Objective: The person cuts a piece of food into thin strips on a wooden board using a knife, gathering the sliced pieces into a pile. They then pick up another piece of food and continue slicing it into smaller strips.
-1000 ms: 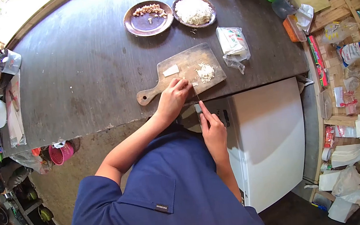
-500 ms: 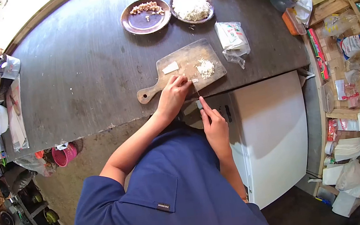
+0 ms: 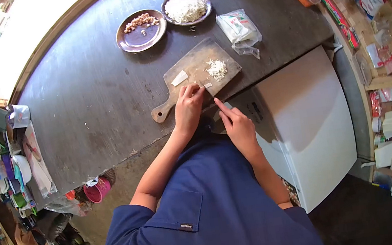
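A wooden cutting board (image 3: 193,65) with a handle lies near the table's front edge. My left hand (image 3: 189,108) is closed at its lower edge, fingertips pinching a small pale piece (image 3: 208,85) of food. Right beside it, my right hand (image 3: 239,125) grips a knife (image 3: 212,93), its index finger stretched toward the thin blade; the handle is mostly hidden in the palm. A flat white slab (image 3: 180,78) rests on the board's left part. Finely chopped white bits (image 3: 217,69) form a small pile at the right.
Behind the board stand a brown plate (image 3: 137,41) with small brownish chunks and a plate heaped with white shreds (image 3: 186,7). A white plastic packet (image 3: 239,28) lies to the right. A white appliance (image 3: 308,121) stands below the table edge. Clutter (image 3: 17,167) fills the left end.
The head view has tilted and turned, so the table and board appear rotated. Both hands keep their places at the board's lower edge; the chopped pile looks much the same.
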`<state>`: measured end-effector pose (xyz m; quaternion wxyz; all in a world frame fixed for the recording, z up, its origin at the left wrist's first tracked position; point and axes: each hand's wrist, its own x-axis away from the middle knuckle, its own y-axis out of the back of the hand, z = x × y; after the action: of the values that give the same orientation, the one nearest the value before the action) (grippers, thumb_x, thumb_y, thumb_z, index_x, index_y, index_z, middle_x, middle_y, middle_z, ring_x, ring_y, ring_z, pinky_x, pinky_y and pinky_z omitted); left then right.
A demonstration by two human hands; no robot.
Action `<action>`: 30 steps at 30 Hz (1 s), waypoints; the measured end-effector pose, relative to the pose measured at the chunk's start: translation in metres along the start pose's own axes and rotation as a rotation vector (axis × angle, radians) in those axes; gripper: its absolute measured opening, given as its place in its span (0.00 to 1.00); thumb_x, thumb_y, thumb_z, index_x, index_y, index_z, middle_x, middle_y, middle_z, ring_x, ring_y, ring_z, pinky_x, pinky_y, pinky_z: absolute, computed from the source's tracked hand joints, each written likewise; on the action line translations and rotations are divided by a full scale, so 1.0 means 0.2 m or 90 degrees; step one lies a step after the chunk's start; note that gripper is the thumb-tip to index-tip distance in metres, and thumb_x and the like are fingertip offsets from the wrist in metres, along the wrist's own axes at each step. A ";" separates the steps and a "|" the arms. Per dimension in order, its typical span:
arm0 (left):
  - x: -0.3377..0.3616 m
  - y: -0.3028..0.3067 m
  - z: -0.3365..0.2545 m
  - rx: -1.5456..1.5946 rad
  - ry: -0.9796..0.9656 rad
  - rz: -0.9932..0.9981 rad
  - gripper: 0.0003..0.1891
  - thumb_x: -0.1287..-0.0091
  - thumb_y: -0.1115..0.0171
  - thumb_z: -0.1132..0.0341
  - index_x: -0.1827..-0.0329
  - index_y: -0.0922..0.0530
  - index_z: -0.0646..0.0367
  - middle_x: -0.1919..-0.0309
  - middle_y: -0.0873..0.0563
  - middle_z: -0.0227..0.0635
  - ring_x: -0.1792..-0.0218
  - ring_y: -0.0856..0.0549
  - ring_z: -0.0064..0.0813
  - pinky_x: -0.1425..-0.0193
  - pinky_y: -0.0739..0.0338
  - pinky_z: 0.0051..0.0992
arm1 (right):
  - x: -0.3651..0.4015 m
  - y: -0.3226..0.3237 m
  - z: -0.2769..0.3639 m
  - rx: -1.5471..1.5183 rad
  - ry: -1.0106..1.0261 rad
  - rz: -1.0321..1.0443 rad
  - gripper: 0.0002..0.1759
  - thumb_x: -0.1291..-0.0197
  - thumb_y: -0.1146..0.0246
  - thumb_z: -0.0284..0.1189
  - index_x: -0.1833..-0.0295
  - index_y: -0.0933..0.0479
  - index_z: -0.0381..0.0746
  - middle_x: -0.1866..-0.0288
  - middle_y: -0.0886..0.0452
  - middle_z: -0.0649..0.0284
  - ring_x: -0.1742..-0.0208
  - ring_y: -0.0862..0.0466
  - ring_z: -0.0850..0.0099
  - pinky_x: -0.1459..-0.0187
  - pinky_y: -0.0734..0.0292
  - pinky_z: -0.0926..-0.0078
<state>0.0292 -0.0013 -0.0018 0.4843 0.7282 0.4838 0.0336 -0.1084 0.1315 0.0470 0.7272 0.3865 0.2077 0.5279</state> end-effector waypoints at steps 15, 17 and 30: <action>-0.01 0.02 -0.02 0.000 0.027 0.018 0.13 0.32 0.31 0.75 0.46 0.11 0.61 0.52 0.14 0.39 0.47 0.15 0.43 0.41 0.17 0.39 | 0.03 0.01 -0.02 0.008 0.008 -0.006 0.26 0.20 0.36 0.38 0.20 0.24 0.70 0.64 0.17 0.56 0.61 0.11 0.49 0.61 0.14 0.51; -0.01 0.02 -0.02 -0.009 0.023 0.027 0.13 0.32 0.31 0.75 0.46 0.11 0.61 0.52 0.14 0.39 0.47 0.15 0.43 0.42 0.17 0.39 | -0.03 -0.02 -0.01 -0.003 0.017 -0.022 0.27 0.20 0.36 0.38 0.20 0.24 0.70 0.64 0.17 0.56 0.62 0.11 0.49 0.62 0.14 0.51; -0.03 0.05 -0.02 -0.017 0.003 0.025 0.11 0.32 0.30 0.76 0.48 0.10 0.59 0.52 0.14 0.37 0.48 0.14 0.43 0.44 0.16 0.40 | 0.00 -0.04 -0.04 -0.008 0.025 -0.032 0.28 0.20 0.37 0.41 0.19 0.26 0.72 0.62 0.17 0.56 0.66 0.09 0.48 0.64 0.11 0.50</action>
<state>0.0305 -0.0036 0.0107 0.4923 0.7309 0.4699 0.0515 -0.1091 0.1323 0.0357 0.7383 0.3659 0.2284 0.5185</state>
